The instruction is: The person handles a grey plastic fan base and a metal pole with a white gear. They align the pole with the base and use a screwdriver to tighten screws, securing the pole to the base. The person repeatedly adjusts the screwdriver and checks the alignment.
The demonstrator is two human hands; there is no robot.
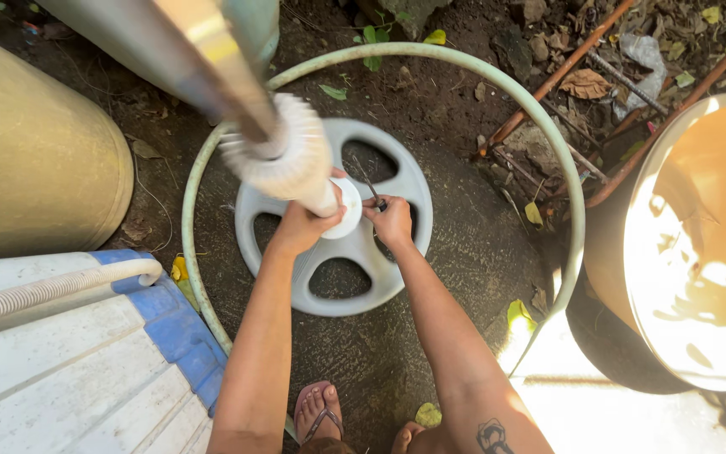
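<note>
Hub fastening, grey spoked plastic wheel-shaped disc (pixel 334 252)
L hand (pixel 302 227) fingers wrapped round white ribbed shaft (pixel 296 164); R hand (pixel 392 220) pinching dark thin driver (pixel 366 187). Next: steady shaft, turn tool.

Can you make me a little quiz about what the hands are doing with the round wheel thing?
1. True or false: the left hand grips the white ribbed shaft.
2. What does the right hand hold? A) thin dark tool B) a leaf C) a hose
3. What lies flat on the dirt inside the pale green hoop?

Key: 1 true. 2 A. 3 The grey spoked disc.
</note>
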